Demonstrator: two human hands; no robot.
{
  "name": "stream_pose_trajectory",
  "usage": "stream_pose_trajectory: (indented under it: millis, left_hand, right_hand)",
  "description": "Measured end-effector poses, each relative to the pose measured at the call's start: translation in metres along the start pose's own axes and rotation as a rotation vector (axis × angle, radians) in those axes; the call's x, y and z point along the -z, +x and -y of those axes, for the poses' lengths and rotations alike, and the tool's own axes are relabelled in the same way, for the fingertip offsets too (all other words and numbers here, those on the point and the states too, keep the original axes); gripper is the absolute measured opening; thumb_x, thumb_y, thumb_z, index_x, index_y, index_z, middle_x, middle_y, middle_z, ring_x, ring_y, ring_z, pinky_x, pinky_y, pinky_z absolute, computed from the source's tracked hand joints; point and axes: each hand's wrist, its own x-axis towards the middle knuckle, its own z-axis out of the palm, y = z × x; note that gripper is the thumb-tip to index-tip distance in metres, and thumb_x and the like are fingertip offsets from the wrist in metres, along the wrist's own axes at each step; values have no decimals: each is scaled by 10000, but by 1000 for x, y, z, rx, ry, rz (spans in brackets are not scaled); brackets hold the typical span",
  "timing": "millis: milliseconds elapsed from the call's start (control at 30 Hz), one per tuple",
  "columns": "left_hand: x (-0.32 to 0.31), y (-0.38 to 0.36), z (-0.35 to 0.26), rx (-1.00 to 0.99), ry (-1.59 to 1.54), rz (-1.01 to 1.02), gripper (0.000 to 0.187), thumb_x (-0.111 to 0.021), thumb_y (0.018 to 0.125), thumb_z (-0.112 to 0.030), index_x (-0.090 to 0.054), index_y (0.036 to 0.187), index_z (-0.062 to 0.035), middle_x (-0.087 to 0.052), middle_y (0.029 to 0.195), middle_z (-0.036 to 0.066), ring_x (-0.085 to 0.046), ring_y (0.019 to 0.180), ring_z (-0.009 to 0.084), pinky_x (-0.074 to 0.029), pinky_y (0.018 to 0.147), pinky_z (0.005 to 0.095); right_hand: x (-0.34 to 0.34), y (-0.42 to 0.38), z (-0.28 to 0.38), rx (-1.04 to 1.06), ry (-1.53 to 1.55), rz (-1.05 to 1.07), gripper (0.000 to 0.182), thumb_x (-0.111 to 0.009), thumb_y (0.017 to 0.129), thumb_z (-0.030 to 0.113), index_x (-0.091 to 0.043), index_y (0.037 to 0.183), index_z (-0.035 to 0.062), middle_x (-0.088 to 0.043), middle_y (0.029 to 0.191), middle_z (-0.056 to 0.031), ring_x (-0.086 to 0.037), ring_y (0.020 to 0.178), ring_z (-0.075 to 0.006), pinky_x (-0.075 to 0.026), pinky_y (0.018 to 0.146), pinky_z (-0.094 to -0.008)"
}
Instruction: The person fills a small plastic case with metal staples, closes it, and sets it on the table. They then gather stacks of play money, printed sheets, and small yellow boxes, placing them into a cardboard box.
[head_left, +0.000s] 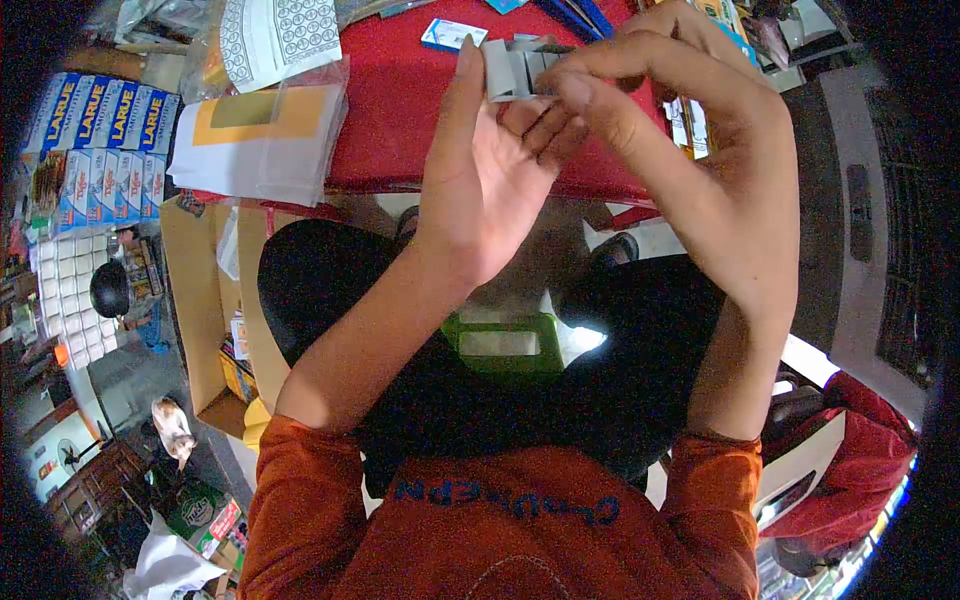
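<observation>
The pack [512, 72], small and pale, is held above the table [390, 130], between both hands. The left hand [487, 175] has thumb and fingers closed around its left side; the right hand [740, 170] pinches its right end. It looks divided into pieces, so uneven squeezing could slip some loose, and a slackened left thumb might drop it. Beyond lies a box [453, 35]; papers [260, 145] sit leftward.
</observation>
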Motion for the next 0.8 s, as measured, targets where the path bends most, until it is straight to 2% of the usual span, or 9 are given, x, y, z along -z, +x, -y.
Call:
stream_pose_trajectory:
  millis: [167, 267, 333, 433, 533, 633, 700, 767, 800]
  left_hand:
    - [3, 1, -1, 29, 12, 5, 585, -567, 935, -642, -538, 1211, -127, -597, 1014, 25, -594, 961, 153, -497, 918, 311]
    - [1, -2, 1, 35, 108, 30, 607, -535, 937, -669, -532, 1217, -131, -592, 1031, 24, -586, 955, 152, -493, 904, 311]
    - [3, -2, 1, 48, 117, 19, 615, -525, 936, -681, -535, 1214, -132, -591, 1039, 22, -582, 957, 149, -488, 898, 313]
    - [4, -1, 1, 65, 103, -4, 634, -524, 929, -691, -536, 1219, -127, -590, 1050, 29, -578, 953, 156, -482, 884, 317]
    - [3, 0, -3, 74, 88, -16, 660, -546, 917, -686, -531, 1241, -110, -597, 1054, 48, -580, 943, 176, -479, 870, 321]
    - [13, 2, -11, 80, 89, 23, 681, -575, 908, -663, -522, 1272, -91, -608, 1098, 74, -583, 964, 200, -477, 873, 330]
    - [21, 6, -20, 84, 82, 63, 687, -593, 904, -646, -517, 1289, -82, -613, 1140, 90, -585, 992, 211, -477, 881, 337]
    - [25, 8, -31, 59, -32, 108, 692, -594, 916, -641, -508, 1311, -80, -597, 1243, 98, -569, 1076, 205, -466, 933, 349]
    - [16, 4, -38, 70, -316, 73, 633, -550, 985, -547, -553, 1295, 4, -608, 1218, 186, -612, 934, 247, -523, 851, 348]
  right_hand:
    - [3, 2, 2, 108, -148, 54, 190, -712, 847, 117, -750, 1005, 18, -580, 805, -75, -507, 733, -187, -400, 625, -336]
    - [4, 4, -20, 184, 21, 103, 226, -653, 862, 107, -739, 1058, 34, -534, 821, -69, -482, 744, -195, -384, 628, -351]
    - [1, 6, -32, 313, -101, 142, 262, -609, 868, 93, -732, 1095, 44, -499, 828, -66, -461, 746, -200, -371, 629, -361]
    - [6, 6, -31, 325, -149, 157, 263, -613, 859, 84, -732, 1090, 42, -510, 837, -67, -468, 747, -200, -379, 633, -353]
    - [-9, 1, -27, 215, 148, -20, 251, -605, 877, 78, -730, 1091, 42, -541, 841, -67, -491, 749, -192, -397, 649, -348]
    - [8, 9, -17, 54, 22, 19, 227, -598, 910, 82, -726, 1091, 36, -574, 839, -73, -511, 738, -186, -417, 664, -348]
    - [-6, 8, -23, 59, 141, -87, 196, -603, 938, 88, -723, 1077, 23, -605, 859, -86, -533, 740, -169, -424, 661, -334]
    - [-14, 7, -24, 18, -4, -225, 159, -661, 938, 115, -720, 1045, 15, -621, 865, -77, -546, 737, -153, -424, 649, -311]
    - [-14, 7, -33, 17, -5, -225, 159, -661, 938, 115, -720, 1045, 15, -621, 865, -77, -546, 737, -153, -424, 649, -311]
